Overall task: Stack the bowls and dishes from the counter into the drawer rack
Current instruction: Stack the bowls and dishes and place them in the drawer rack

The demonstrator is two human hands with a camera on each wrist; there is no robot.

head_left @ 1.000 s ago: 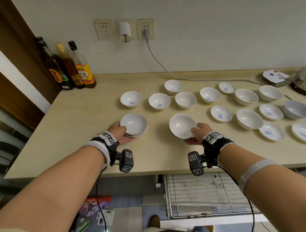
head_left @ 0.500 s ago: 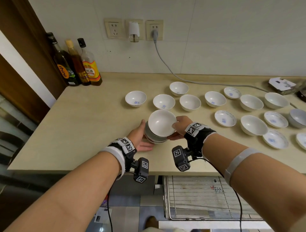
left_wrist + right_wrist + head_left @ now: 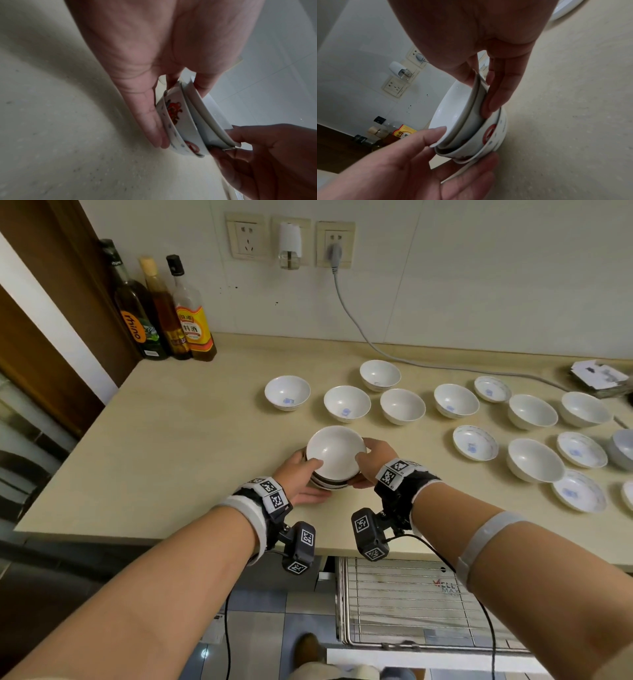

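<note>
A nested stack of bowls sits near the counter's front edge. Its top bowl is plain white, and the lower ones carry a red and blue pattern. My left hand holds the stack's left side, thumb on the top rim and fingers under the bottom bowl. My right hand pinches the right rim of the top bowl, thumb inside and fingers outside. The wire drawer rack stands pulled out below the counter edge, with nothing on it.
Several white bowls and small blue-marked dishes lie in rows behind and right of the stack. Three bottles stand at the back left. A grey cable runs from the wall socket along the back. A bare patch of counter lies to the left.
One second ago each hand held a separate bowl on the counter. The right hand carried its bowl left and set it into the left one. Both hands now hold the joined stack.
</note>
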